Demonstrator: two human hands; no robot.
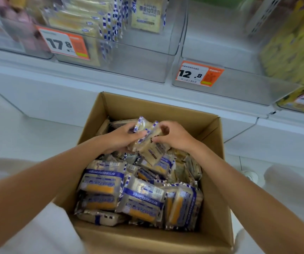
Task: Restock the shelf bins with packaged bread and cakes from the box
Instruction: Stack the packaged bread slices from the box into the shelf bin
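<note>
An open cardboard box (pixel 219 180) stands on the floor below the shelf, holding several blue-and-white bread packs (pixel 103 182). Over its far half both hands meet on a small bunch of packs (pixel 150 143). My left hand (pixel 123 137) grips the bunch from the left, and my right hand (pixel 175 135) pinches it from the right. Above, a clear shelf bin (pixel 129 65) with a 17.8 price tag holds the same kind of packs (pixel 145 15). The clear bin (pixel 239 88) to its right, tagged 12.8, looks bare inside.
A white shelf ledge (pixel 37 74) runs under the bins. Bins with pink packs (pixel 19 21) at the left and yellow packs (pixel 294 48) at the right flank the two middle ones. White floor lies on both sides of the box.
</note>
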